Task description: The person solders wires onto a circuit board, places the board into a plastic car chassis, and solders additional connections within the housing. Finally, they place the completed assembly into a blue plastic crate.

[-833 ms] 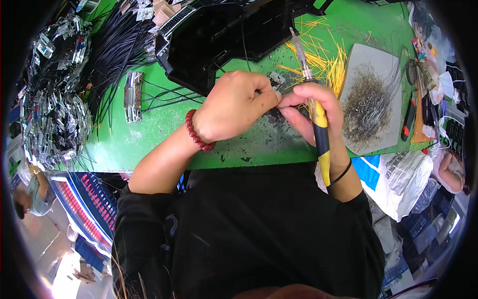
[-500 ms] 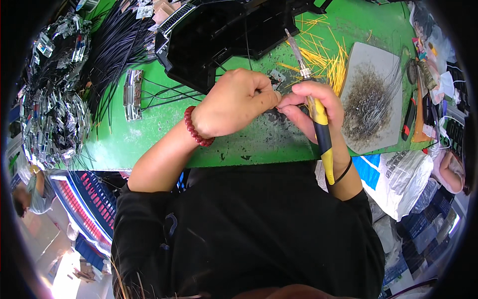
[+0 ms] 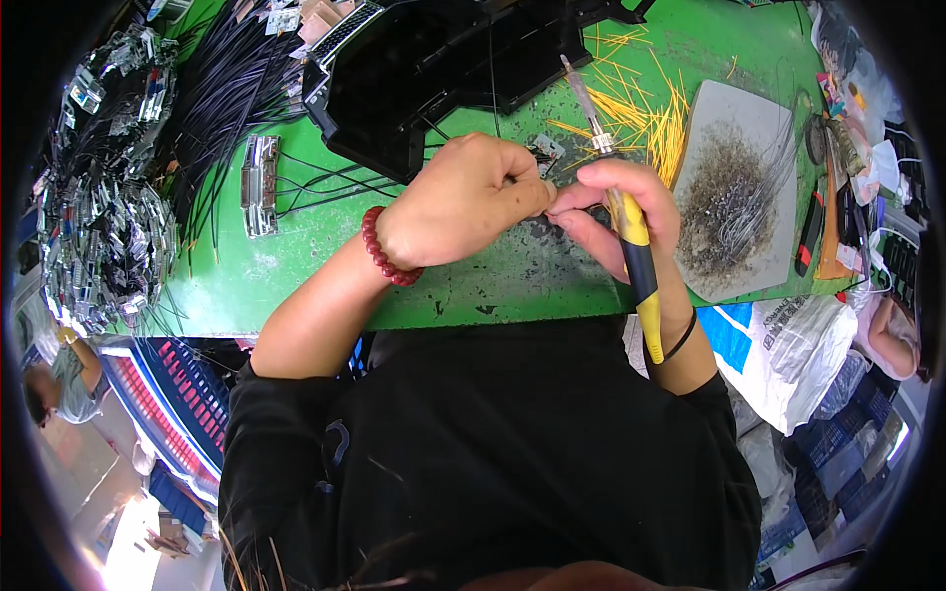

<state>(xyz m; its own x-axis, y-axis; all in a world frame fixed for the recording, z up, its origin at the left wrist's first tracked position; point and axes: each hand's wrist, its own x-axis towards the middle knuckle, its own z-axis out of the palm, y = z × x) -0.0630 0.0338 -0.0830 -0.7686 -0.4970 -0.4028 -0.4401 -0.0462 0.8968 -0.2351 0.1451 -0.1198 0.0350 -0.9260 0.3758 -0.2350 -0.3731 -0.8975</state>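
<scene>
Above the near part of the green table (image 3: 552, 286), my two hands meet fingertip to fingertip. My left hand (image 3: 463, 207) is closed in a pinch; whatever lies between its fingers is hidden or too small to make out. A yellow and black soldering iron (image 3: 639, 258) rests in my right hand (image 3: 658, 202), its metal tip pointing away to the far side. The thumb and index finger of that hand come together at my left fingertips. Just beyond them lies a small metallic part (image 3: 545, 148), partly hidden. Thin black wires (image 3: 340, 182) run from behind my left hand to a silvery strip (image 3: 260, 187).
Across the back stands a large black plastic housing (image 3: 394, 89). Cut yellow wires (image 3: 641, 118) lie beside a grey board (image 3: 714, 113) bearing dark residue and fine wire. At left are black wires (image 3: 222, 108) and a heap of shiny strips (image 3: 108, 217). Other people appear at both sides.
Both hands keep almost the same pose, fingertips together. The soldering iron stays in my right hand; I see only a very slight shift of the whole view.
</scene>
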